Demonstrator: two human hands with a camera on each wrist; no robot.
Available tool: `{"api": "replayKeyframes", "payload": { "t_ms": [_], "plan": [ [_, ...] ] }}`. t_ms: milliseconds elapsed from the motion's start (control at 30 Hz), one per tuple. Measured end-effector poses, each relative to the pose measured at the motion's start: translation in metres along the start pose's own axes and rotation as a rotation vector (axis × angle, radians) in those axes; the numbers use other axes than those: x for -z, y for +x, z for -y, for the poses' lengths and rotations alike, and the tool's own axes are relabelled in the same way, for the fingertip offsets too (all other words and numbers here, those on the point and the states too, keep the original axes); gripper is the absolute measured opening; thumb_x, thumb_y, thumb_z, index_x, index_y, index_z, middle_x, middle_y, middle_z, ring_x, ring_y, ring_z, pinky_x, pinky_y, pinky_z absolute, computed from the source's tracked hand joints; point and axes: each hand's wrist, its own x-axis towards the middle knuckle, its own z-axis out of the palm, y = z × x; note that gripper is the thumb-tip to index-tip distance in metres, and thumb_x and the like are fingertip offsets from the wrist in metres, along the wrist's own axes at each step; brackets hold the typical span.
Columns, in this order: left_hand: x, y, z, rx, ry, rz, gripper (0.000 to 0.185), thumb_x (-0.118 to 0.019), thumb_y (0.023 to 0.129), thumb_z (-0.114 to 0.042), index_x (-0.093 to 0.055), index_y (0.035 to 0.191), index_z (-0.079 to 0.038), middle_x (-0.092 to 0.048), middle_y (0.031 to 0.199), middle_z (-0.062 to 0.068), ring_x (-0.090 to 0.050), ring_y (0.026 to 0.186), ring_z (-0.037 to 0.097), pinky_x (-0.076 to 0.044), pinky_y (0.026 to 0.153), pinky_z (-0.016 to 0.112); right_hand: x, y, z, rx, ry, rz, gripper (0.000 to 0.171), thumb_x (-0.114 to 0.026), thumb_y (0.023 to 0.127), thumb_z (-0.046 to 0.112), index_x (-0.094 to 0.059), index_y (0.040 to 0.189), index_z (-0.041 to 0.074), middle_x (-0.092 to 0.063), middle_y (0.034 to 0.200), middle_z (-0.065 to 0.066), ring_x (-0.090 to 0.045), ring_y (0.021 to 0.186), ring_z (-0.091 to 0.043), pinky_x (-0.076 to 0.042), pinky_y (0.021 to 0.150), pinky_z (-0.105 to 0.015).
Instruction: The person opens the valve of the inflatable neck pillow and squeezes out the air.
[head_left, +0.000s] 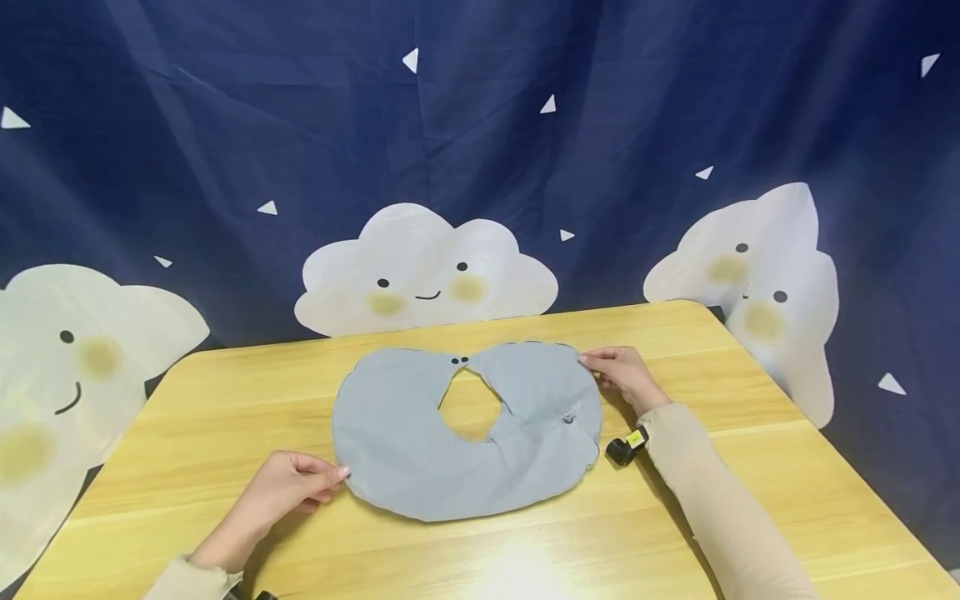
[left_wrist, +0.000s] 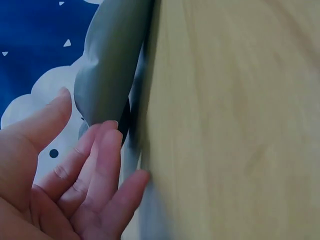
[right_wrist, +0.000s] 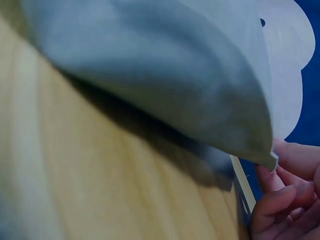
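A grey inflatable neck pillow (head_left: 420, 433) lies over the wooden table, rounded and slightly puffed, its two ends meeting at the far side by two dark snaps (head_left: 460, 360). On its right half is a small valve (head_left: 568, 419). My left hand (head_left: 288, 487) is at the pillow's left edge; in the left wrist view its fingertips (left_wrist: 112, 127) touch the edge while the thumb stands apart. At the far right edge my right hand (head_left: 622, 372) pinches the pillow's seam between thumb and finger. In the right wrist view that side of the pillow (right_wrist: 150, 65) is raised off the table.
The light wooden table (head_left: 217, 400) has rounded far corners. Behind it hangs a dark blue curtain (head_left: 480, 125) printed with white clouds and small triangles. A black wrist camera (head_left: 626, 447) sits by the right sleeve, close to the pillow.
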Motion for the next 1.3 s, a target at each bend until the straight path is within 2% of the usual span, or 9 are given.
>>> {"api": "replayKeyframes", "payload": {
  "t_ms": [167,333,567,667,833,933,1133,1300],
  "plan": [
    [-0.005,0.000,-0.002,0.027,0.017,-0.037,0.034,-0.077,0.078,-0.031,-0.072,0.091,0.000,-0.070,0.081,0.005,-0.063,0.070,0.017,-0.054,0.060,0.033,-0.001,0.002,0.000,0.021,0.008,-0.046,0.036,-0.071,0.085,0.016,-0.065,0.109,-0.010,-0.065,0.070,0.009,-0.045,0.046,-0.003,-0.041,0.045,-0.018],
    [-0.005,0.001,0.000,0.023,-0.001,-0.018,0.036,-0.075,0.079,-0.028,-0.070,0.096,0.003,-0.071,0.084,0.006,-0.065,0.071,0.018,-0.055,0.061,0.033,-0.002,0.003,0.000,0.023,0.023,-0.085,0.028,-0.071,0.084,0.015,-0.068,0.103,-0.006,-0.065,0.070,0.011,-0.046,0.047,-0.004,-0.042,0.046,-0.019],
    [-0.006,0.002,0.006,-0.022,-0.162,0.031,0.034,-0.070,0.084,-0.016,-0.065,0.103,0.011,-0.072,0.084,0.009,-0.068,0.072,0.015,-0.057,0.063,0.032,-0.004,0.007,-0.001,0.070,0.053,-0.106,0.026,-0.069,0.085,0.011,-0.067,0.101,-0.010,-0.065,0.066,0.010,-0.046,0.045,-0.003,-0.040,0.044,-0.018],
    [-0.006,0.004,0.009,-0.044,-0.213,0.072,0.032,-0.067,0.086,-0.013,-0.064,0.103,0.013,-0.072,0.084,0.009,-0.069,0.071,0.013,-0.057,0.063,0.030,-0.003,0.009,-0.002,0.099,0.059,-0.113,0.026,-0.068,0.085,0.008,-0.066,0.102,-0.012,-0.065,0.067,0.011,-0.046,0.046,-0.003,-0.041,0.044,-0.018],
    [-0.002,0.005,0.017,-0.050,-0.230,0.151,0.026,-0.066,0.087,-0.013,-0.066,0.098,0.011,-0.072,0.082,0.005,-0.068,0.071,0.011,-0.057,0.063,0.028,-0.003,0.011,-0.002,0.063,0.069,-0.099,0.021,-0.067,0.085,0.006,-0.067,0.099,-0.010,-0.065,0.068,0.009,-0.045,0.046,-0.004,-0.041,0.045,-0.018],
    [0.000,0.004,0.021,-0.055,-0.233,0.176,0.025,-0.067,0.087,-0.013,-0.067,0.098,0.009,-0.072,0.082,0.004,-0.068,0.071,0.011,-0.057,0.064,0.027,-0.004,0.012,-0.001,0.029,0.062,-0.095,0.020,-0.067,0.086,0.006,-0.066,0.098,-0.010,-0.063,0.067,0.008,-0.044,0.045,-0.004,-0.040,0.045,-0.018],
    [0.001,0.003,0.023,-0.052,-0.242,0.181,0.024,-0.066,0.086,-0.012,-0.068,0.098,0.009,-0.072,0.083,0.004,-0.068,0.071,0.010,-0.056,0.065,0.026,-0.005,0.013,0.000,0.010,0.074,-0.100,0.022,-0.066,0.086,0.006,-0.064,0.100,-0.011,-0.062,0.065,0.006,-0.042,0.044,-0.004,-0.038,0.044,-0.018],
    [0.000,0.003,0.022,-0.056,-0.234,0.183,0.027,-0.066,0.086,-0.012,-0.066,0.100,0.011,-0.072,0.086,0.007,-0.069,0.072,0.011,-0.056,0.065,0.027,-0.005,0.014,-0.001,0.010,0.096,-0.100,0.013,-0.068,0.085,0.008,-0.069,0.092,-0.002,-0.064,0.068,0.007,-0.043,0.045,-0.005,-0.039,0.045,-0.018]
  ]
}}
